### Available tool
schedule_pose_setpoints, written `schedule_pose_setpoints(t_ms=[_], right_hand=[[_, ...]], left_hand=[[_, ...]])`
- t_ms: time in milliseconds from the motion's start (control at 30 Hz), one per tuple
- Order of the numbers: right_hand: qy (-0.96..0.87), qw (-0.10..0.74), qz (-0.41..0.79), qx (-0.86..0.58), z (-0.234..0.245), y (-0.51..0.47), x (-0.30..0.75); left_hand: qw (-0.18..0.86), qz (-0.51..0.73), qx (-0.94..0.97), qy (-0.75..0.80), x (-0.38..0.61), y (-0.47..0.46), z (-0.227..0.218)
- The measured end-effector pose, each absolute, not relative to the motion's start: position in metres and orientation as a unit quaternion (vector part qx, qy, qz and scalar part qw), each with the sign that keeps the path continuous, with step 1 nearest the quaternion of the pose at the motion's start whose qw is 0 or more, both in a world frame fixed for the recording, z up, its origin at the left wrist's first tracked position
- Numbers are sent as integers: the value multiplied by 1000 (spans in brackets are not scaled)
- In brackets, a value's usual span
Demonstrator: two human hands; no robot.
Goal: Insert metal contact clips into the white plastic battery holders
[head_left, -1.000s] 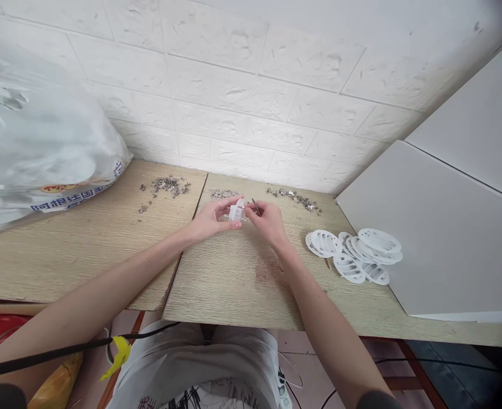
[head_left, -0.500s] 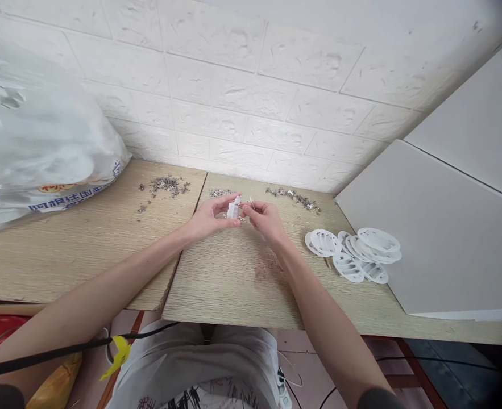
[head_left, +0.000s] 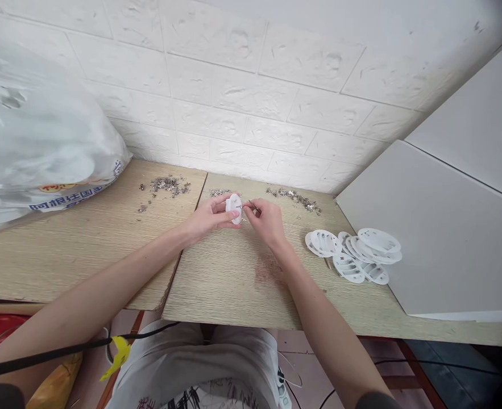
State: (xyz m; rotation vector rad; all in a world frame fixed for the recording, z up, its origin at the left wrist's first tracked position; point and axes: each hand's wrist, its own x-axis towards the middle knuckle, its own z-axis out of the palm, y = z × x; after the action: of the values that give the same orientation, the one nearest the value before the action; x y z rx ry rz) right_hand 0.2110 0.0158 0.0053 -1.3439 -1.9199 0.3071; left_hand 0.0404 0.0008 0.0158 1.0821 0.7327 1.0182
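My left hand (head_left: 207,219) is closed around the edges of a small white oval plastic piece (head_left: 234,205), its thumb lying across the lower part. The piece's flat face, with slots and small metal bits in it, is turned toward my right side. My right hand (head_left: 269,220) pinches a thin, dark, stick-like tool (head_left: 254,207), its fingertips right beside the oval piece. The tool's exact kind is too small to make out. Behind my hands lies a small pile of tiny metal parts (head_left: 220,193), partly hidden.
More small metal parts lie left (head_left: 169,185) and right (head_left: 295,197) near the white brick wall (head_left: 233,102). White slotted oval plates (head_left: 348,267) are heaped at right, by a grey-white panel (head_left: 455,238). A full plastic bag (head_left: 46,136) stands at left.
The white oval piece has turned from edge-on so its flat face now shows, and my left thumb has moved onto it. The tool in my right hand has tilted lower.
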Motion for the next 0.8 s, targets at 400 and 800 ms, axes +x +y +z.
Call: schedule_pose_setpoints(t_ms=[400, 800], right_hand=[[-718, 389, 176, -550, 8, 16, 211], [-749, 321, 250, -523, 15, 17, 227]], left_hand=[[696, 442, 469, 317, 39, 1, 14], [692, 449, 479, 301, 36, 6, 13]])
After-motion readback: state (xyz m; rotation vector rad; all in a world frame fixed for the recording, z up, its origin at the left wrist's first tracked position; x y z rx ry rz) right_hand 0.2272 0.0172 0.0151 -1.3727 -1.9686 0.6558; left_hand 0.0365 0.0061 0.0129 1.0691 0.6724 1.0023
